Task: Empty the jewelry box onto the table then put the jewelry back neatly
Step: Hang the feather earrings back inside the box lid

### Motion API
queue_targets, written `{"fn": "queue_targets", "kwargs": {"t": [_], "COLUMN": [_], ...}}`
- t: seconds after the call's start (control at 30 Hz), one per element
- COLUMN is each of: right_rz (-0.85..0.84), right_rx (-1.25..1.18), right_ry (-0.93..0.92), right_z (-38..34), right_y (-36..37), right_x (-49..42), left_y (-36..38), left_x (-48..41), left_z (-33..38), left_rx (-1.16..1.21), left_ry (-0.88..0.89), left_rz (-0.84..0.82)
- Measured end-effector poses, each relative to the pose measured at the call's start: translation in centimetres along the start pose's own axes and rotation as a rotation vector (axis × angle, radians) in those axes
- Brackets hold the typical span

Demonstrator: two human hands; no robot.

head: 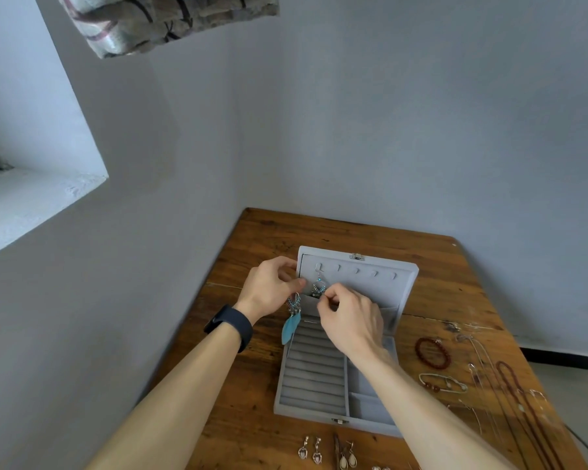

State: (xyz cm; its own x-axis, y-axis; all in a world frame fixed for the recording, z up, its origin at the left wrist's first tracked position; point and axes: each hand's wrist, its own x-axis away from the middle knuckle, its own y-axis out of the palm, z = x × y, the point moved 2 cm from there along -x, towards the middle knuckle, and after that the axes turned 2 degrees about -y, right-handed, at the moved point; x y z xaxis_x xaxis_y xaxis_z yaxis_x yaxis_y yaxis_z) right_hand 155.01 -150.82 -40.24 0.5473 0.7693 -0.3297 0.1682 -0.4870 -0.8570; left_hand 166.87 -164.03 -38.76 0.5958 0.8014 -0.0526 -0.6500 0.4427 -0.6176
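One earring (319, 285) hangs on the leftmost hook (318, 266) of the box (306, 414) lid, pinched by right hand (348, 317) fingers. Left hand (269, 288) fingers pinch the second earring (293, 306) beside the lid. Refilling is judged underway, and the adjacent hook comes next.

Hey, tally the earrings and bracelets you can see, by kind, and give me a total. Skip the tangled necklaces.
Dangly earrings: 2, the hooked earring on the lid and the feather earring held in the left hand
Table earrings: 4
Bracelets: 2, the red bead bracelet and the chain bracelet
Total: 8, leaving out bits cut off at the bottom edge.
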Motion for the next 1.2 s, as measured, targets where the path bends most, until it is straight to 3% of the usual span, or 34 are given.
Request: {"fn": "queue_targets", "kwargs": {"t": [0.13, 0.5, 0.67, 0.9, 1.0, 1.1, 1.2], "right_rz": [-0.04, -0.048, -0.068, 0.002, -0.008, -0.062, -0.151], "right_rx": [0.015, 0.15, -0.058, 0.074, -0.114, -0.573, -0.843], "right_ry": [0.01, -0.189, -0.137, -0.135, -0.087, 0.052, 0.085], "right_z": [0.5, 0.4, 0.7, 1.4, 1.3, 0.5, -0.4], "right_y": [-0.5, -0.1, 0.3, -0.6, -1.6, -3.1, -4.5], "right_x": [-0.5, -0.6, 0.0, 1.6, 2.3, 3.7, 5.3], "left_y": [-0.1, 0.0, 0.0, -0.7, -1.4, -1.7, -1.2], "left_x": [-0.1, -0.2, -0.4, 0.9, 2.9, 5.4, 7.5], "left_z": [-0.1, 0.2, 0.0, 0.7, 1.8, 3.6, 5.2], "left_rx": [0.01, 0.011, 0.011, 0.151, 0.354, 0.512, 0.592], "left_ry": [0.001, -0.016, -0.024, -0.099, -0.116, -0.146, -0.173], "left_rz": [-0.003, -0.009, -0.012, 0.033, 0.034, -0.064, -0.135]}}
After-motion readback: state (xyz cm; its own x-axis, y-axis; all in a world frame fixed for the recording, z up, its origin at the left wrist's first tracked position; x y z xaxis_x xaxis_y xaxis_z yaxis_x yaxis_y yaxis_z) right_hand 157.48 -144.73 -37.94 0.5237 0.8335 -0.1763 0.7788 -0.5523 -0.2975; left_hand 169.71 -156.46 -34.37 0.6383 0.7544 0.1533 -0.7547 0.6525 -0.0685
